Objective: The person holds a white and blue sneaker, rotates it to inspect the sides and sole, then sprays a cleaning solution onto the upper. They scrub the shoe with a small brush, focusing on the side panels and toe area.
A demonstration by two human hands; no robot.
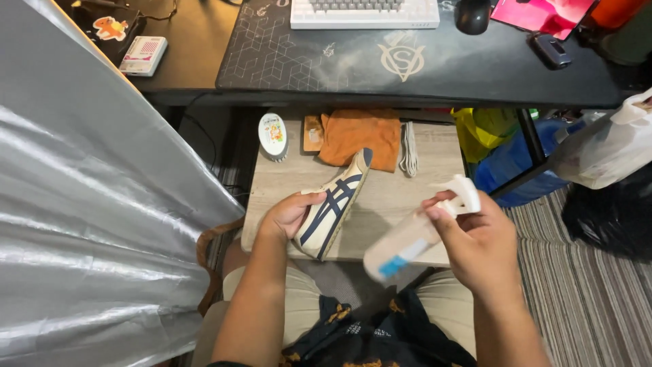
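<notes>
Gripping sneaker, left grip

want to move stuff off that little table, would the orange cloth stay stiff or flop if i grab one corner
The orange cloth lies rumpled with soft folds on the wooden table, so it would probably droop and hang. It looks thin, so likely light. Pushed, it would probably bunch up rather than slide, and its front edge sits at the toe of the shoe, so it might snag there.

On the desk, at its far left, lies a small flat white box with a pink pattern. Beside it stands a black box with an orange sticker. The spray bottle carries a blue label.
</notes>
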